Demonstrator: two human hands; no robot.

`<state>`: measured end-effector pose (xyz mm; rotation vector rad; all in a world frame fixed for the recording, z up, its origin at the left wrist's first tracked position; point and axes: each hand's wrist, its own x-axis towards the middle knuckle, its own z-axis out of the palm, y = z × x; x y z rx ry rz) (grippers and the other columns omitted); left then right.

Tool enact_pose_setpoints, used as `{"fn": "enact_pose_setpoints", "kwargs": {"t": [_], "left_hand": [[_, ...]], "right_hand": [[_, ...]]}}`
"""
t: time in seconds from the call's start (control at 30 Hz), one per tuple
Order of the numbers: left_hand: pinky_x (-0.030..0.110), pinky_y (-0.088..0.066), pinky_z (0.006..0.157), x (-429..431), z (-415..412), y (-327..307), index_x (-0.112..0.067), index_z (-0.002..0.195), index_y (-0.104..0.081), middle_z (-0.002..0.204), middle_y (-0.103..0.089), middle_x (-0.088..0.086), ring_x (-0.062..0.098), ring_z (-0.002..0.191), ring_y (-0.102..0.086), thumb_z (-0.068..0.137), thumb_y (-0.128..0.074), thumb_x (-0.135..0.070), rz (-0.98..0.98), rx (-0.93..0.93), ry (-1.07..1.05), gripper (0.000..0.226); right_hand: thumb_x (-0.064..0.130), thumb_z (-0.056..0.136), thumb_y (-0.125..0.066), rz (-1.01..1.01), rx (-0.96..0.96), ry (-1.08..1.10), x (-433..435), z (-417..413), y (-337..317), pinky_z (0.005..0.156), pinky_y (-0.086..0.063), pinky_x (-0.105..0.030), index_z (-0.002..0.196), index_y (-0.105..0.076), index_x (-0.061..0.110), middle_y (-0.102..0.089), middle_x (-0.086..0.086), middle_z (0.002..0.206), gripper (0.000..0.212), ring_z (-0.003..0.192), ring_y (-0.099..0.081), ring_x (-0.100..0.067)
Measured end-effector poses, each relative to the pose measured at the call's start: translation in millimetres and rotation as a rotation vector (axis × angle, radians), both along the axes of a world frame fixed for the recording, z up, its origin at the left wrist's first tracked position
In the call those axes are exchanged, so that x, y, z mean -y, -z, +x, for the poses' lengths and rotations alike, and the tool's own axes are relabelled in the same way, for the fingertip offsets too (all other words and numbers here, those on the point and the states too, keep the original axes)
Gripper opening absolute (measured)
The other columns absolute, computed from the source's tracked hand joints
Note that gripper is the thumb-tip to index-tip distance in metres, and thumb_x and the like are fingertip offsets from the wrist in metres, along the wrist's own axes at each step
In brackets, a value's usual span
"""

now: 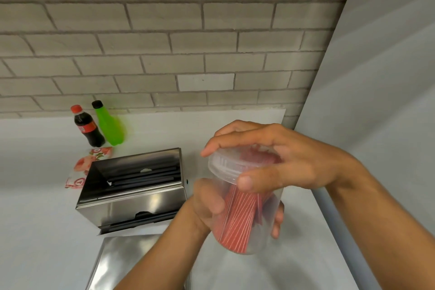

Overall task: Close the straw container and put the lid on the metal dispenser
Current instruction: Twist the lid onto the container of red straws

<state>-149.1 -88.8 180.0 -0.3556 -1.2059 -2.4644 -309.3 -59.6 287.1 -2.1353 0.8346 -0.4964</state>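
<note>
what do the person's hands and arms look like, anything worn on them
Both are bare: the left hand and right hand have no gloves, rings or watch that show, and no sleeves cover the forearms as far as the frame reaches. Short, unpainted nails. No markings visible.

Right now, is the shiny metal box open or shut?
Open. The shiny metal dispenser box has no top on, dark straws show inside, and its flat metal lid lies on the counter.

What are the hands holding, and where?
The left hand grips the clear straw container round its side; the right hand holds its lid by the rim.
</note>
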Motion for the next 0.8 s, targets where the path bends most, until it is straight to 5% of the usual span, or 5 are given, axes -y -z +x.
{"fn": "enact_pose_setpoints", "kwargs": {"t": [0.13,0.3,0.43,0.53,0.8], "left_hand": [[0.043,-0.060,0.088,-5.8,18.1,11.5,-0.002,0.127,-0.064,0.103,-0.072,0.013,0.031,0.100,-0.072,0.059,-0.090,-0.009,-0.190,0.419,-0.493,0.073],[0.019,-0.053,0.060,-18.1,11.1,9.7,-0.027,0.075,-0.073,0.069,-0.070,-0.012,0.006,0.066,-0.068,0.052,-0.086,-0.010,-0.385,0.644,-0.996,0.031],[0.031,-0.059,0.059,-16.5,0.7,21.7,-0.019,0.094,-0.074,0.076,-0.075,-0.012,0.012,0.069,-0.074,0.050,-0.094,-0.014,-0.433,0.746,-1.183,0.048],[0.044,-0.068,0.074,-17.1,-4.9,24.6,-0.036,0.114,-0.068,0.099,-0.081,-0.015,0.008,0.090,-0.080,0.045,-0.103,-0.034,-0.495,0.904,-1.338,0.077],[0.036,-0.067,0.078,-14.2,-22.6,48.5,-0.050,0.120,-0.053,0.099,-0.076,-0.027,-0.002,0.092,-0.075,0.044,-0.091,-0.064,-0.528,1.081,-1.484,0.086]], "right_hand": [[0.063,0.084,-0.070,-0.079,-0.077,0.180,0.2,-1.2,12.4,0.107,-0.049,-0.041,0.134,-0.063,0.056,-0.059,0.013,0.128,0.050,0.130,-0.055,-0.012],[0.072,0.078,-0.060,-0.166,-0.164,0.437,-2.9,8.6,29.3,0.106,-0.047,-0.035,0.131,-0.056,0.067,-0.054,0.025,0.129,0.053,0.125,-0.048,-0.005],[0.068,0.084,-0.058,-0.230,-0.216,0.569,-3.5,13.6,40.8,0.102,-0.048,-0.030,0.138,-0.049,0.062,-0.047,0.028,0.131,0.055,0.124,-0.044,-0.002],[0.070,0.084,-0.058,-0.242,-0.236,0.704,-1.4,19.7,47.6,0.102,-0.050,-0.033,0.142,-0.046,0.057,-0.046,0.020,0.134,0.061,0.126,-0.044,-0.007],[0.076,0.082,-0.046,-0.191,-0.305,0.793,17.8,25.8,64.0,0.098,-0.044,-0.037,0.128,-0.050,0.057,-0.052,0.010,0.124,0.049,0.120,-0.047,-0.018]]}}
